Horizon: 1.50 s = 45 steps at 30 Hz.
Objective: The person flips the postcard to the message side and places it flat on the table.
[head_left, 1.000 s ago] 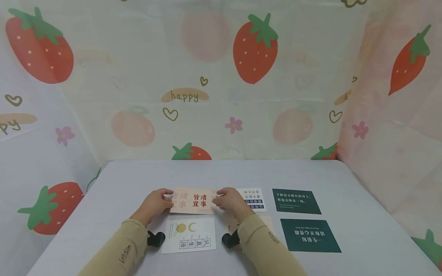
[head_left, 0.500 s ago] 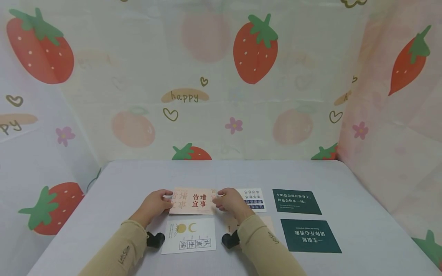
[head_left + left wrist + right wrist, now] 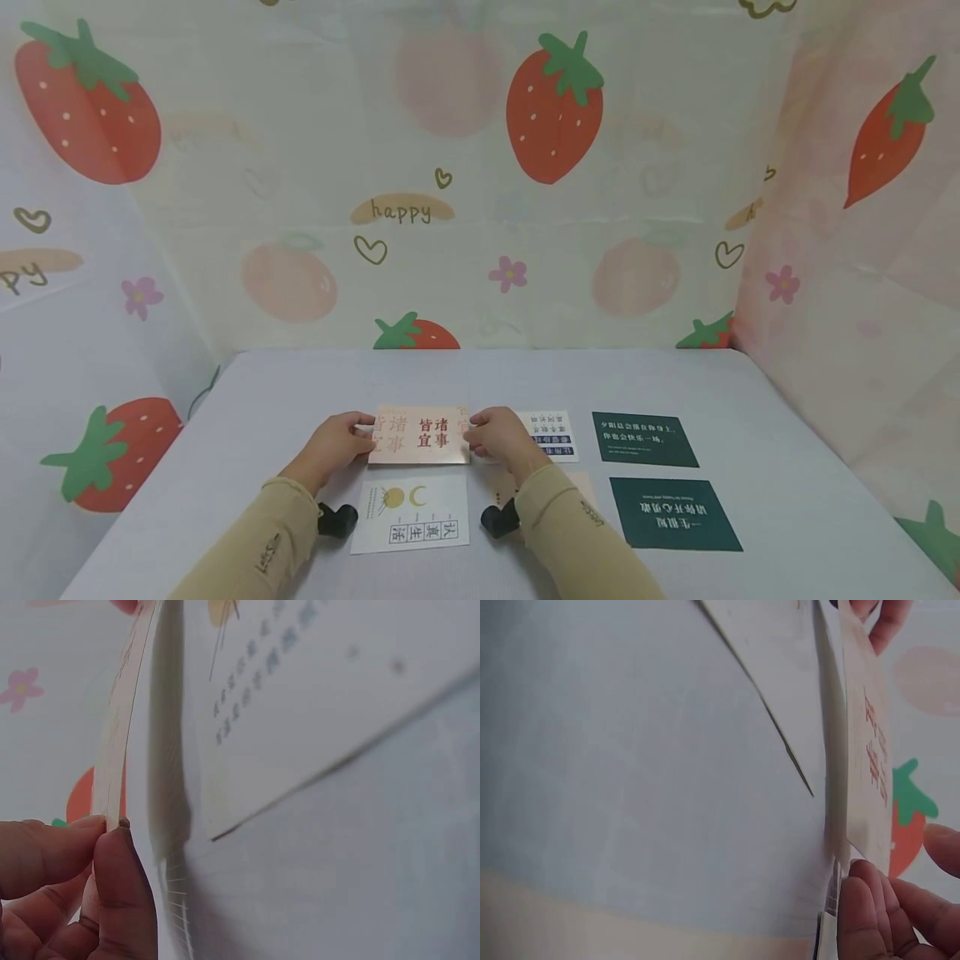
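1. Pink card (image 3: 420,435): smooth paper, faintly shiny along its lower edge.
2. Table (image 3: 300,379): matt, cloth-like covering.
3. White card (image 3: 411,492), toward the table's near edge: smooth matt paper.
4. Dark green cards (image 3: 675,513), toward its right edge: matt paper.
5. Sleeves (image 3: 247,542): matt cloth.
6. Backdrop (image 3: 480,167), beyond its far edge: thin creased sheeting.

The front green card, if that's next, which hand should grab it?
Probably the right hand: it is closer to the front green card. The left hand is farther, across the pink card. Both hands touch the pink card's edges, so the right would have to leave it first.
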Tool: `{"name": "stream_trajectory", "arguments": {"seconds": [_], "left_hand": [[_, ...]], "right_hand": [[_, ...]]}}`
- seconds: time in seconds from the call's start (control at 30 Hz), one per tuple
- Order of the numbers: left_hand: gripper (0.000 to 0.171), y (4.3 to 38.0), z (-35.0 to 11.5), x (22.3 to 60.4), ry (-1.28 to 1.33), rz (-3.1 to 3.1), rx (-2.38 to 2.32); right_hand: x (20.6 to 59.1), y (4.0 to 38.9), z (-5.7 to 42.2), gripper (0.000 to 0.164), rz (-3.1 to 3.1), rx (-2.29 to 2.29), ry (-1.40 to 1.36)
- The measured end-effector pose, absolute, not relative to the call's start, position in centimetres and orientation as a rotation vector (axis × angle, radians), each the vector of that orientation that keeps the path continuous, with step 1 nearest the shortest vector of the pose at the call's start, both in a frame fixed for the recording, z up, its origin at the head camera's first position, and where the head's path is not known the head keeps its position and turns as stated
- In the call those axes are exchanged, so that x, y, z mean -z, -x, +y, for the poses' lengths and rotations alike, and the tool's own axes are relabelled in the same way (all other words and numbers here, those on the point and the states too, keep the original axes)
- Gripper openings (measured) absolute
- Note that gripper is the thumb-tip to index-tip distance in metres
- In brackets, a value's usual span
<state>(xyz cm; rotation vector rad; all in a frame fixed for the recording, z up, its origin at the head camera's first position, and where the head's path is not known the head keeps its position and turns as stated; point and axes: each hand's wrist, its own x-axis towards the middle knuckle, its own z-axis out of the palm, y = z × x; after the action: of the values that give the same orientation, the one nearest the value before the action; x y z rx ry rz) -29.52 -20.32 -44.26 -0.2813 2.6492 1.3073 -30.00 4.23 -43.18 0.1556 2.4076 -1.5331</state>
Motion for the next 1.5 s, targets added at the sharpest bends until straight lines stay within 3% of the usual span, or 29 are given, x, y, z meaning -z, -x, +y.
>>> {"name": "stream_trajectory", "arguments": {"seconds": [0.87,1.5], "left_hand": [[0.047,29.7,-20.7,43.3,0.247,2.564,-1.482],[0.034,29.1,-19.8,41.9,0.244,2.486,-1.604]], "right_hand": [[42.0,31.2,4.7,0.030,2.388,1.671,-0.106],[41.8,31.3,5.5,0.020,2.410,1.733,-0.054]]}}
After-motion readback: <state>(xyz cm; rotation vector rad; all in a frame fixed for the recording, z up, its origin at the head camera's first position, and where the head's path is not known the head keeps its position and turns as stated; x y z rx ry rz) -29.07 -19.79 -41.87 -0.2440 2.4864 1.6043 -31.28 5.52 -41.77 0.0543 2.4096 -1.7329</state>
